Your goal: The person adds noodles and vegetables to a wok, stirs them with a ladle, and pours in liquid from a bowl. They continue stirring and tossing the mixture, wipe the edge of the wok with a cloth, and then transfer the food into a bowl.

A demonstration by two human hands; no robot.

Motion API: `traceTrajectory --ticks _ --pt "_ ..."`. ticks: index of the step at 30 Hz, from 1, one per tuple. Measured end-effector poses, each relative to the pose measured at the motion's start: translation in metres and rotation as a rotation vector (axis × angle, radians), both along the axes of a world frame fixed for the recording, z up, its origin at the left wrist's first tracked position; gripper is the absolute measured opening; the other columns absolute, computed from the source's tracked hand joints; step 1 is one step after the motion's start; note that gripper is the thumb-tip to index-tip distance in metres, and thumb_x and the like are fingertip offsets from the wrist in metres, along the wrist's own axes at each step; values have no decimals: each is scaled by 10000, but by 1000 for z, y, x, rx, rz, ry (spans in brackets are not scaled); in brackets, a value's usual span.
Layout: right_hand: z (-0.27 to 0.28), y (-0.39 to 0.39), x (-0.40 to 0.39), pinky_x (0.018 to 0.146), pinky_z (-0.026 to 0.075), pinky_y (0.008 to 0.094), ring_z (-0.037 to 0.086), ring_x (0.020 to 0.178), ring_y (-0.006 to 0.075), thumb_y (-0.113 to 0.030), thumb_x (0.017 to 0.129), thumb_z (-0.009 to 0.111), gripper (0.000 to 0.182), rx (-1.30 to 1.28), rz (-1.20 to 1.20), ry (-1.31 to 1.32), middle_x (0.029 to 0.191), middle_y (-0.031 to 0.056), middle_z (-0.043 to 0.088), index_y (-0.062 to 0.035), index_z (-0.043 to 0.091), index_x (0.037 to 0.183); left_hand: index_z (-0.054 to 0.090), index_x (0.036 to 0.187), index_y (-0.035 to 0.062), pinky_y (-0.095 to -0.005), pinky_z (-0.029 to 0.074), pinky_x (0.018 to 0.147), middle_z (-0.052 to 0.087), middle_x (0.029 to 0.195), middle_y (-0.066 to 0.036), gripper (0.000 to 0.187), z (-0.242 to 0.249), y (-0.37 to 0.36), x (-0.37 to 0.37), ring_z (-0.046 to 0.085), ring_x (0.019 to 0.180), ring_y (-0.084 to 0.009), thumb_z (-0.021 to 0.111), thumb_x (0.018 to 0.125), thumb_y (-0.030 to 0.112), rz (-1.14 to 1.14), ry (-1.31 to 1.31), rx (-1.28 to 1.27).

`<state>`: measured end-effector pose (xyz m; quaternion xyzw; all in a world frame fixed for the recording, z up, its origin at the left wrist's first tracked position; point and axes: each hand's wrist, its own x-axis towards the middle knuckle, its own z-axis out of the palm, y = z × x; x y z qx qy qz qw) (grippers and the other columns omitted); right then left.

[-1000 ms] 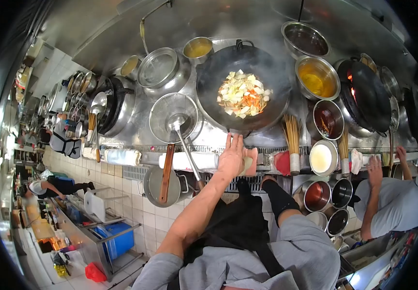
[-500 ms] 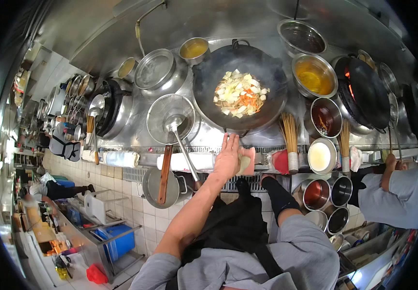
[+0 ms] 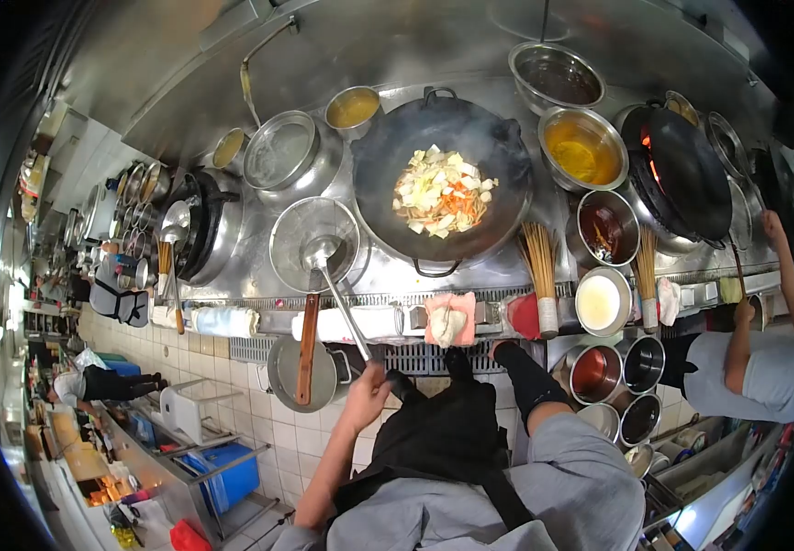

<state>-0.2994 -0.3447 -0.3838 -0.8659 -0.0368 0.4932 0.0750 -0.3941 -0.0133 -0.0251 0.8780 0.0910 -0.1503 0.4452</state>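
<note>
My left hand (image 3: 367, 397) is closed at the end of the long handle of a metal ladle (image 3: 346, 310), covering the handle's tip. The ladle's bowl rests in a round mesh strainer (image 3: 289, 246), whose wooden handle points toward me. Of my right hand (image 3: 503, 348), only a little skin shows beyond a black arm cover, near the counter edge; its fingers are hidden. A black wok (image 3: 383, 197) holds chopped pale vegetables and orange shreds (image 3: 446, 193). A folded pink cloth (image 3: 437, 308) with a pale lump on it lies in front of the wok.
Bamboo brushes (image 3: 538, 266) stand right of the wok, beside bowls of yellow liquid (image 3: 582, 151) and dark red sauce (image 3: 609, 230). A lidded pot (image 3: 282, 151) sits at its left. Flames show under a tilted wok (image 3: 691, 174). A co-worker (image 3: 760, 367) stands at the right.
My left hand has drawn back from the pink cloth at the wok's front to the ladle handle's end, and its fingers have closed. The view has shifted slightly.
</note>
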Motion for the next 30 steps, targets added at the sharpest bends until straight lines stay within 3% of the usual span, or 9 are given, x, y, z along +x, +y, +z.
traceTrajectory --ticks 3,8,10,12,15,16,19,22,30 --pt "-38 -5 -4 1008 460 481 584 1191 364 -349 848 474 504 49 70 -37 1321 205 575 -55 644 1220 523 1181 -57 -366 555 761 687 1009 -206 392 -25 52 -70 705 883 -296 633 872 159 84 251 123" --pt "-30 -8 -13 978 480 484 611 1150 361 -346 846 487 471 78 4 -143 1257 212 613 -48 676 1159 493 1203 -110 -359 563 662 668 971 -221 422 -90 115 -197 697 815 -265 610 879 134 452 508 11" --pt "-27 -9 -11 967 485 484 621 1132 360 -337 843 493 460 71 -5 -150 1241 209 623 -47 679 1148 532 1137 -130 -351 555 626 666 895 -201 371 -63 99 -212 688 812 -269 605 869 116 501 569 160" --pt "-17 -9 -8 951 492 486 633 1107 360 -322 836 501 446 66 9 -133 1217 207 636 -46 680 1137 586 1064 -121 -358 557 625 669 887 -206 311 -84 117 -249 688 809 -276 618 853 106 577 766 33" --pt "-110 -18 -6 1058 418 436 541 1235 364 -399 771 577 638 -33 56 49 1375 235 520 -61 565 1312 583 1068 -114 -365 561 631 668 899 -206 302 -101 126 -305 689 813 -283 611 858 101 632 833 -24" --pt "-90 -17 -8 1009 447 454 579 1169 363 -373 793 551 553 16 51 -42 1306 228 565 -54 604 1243 581 1070 -112 -367 563 633 668 902 -206 299 -104 126 -316 689 814 -286 608 860 100 645 819 -18" --pt "-37 -13 -12 953 483 477 630 1087 361 -345 816 524 461 106 50 -244 1206 217 635 -47 671 1136 578 1074 -105 -374 568 640 667 914 -206 290 -116 126 -333 690 817 -293 601 865 95 670 759 -1" --pt "-128 -27 -18 1027 449 445 581 1185 356 -382 772 578 531 89 63 -225 1278 216 602 -59 653 1187 574 1078 -99 -381 572 646 666 926 -207 281 -121 125 -334 690 821 -300 594 871 91 680 705 -2" --pt "0 -1 -13 936 519 443 631 1125 325 -289 782 568 443 9 -48 -123 1243 184 632 -60 672 1146 532 1126 -88 -403 590 670 652 992 -205 284 -124 142 -271 687 841 -310 563 896 74 797 636 -171"
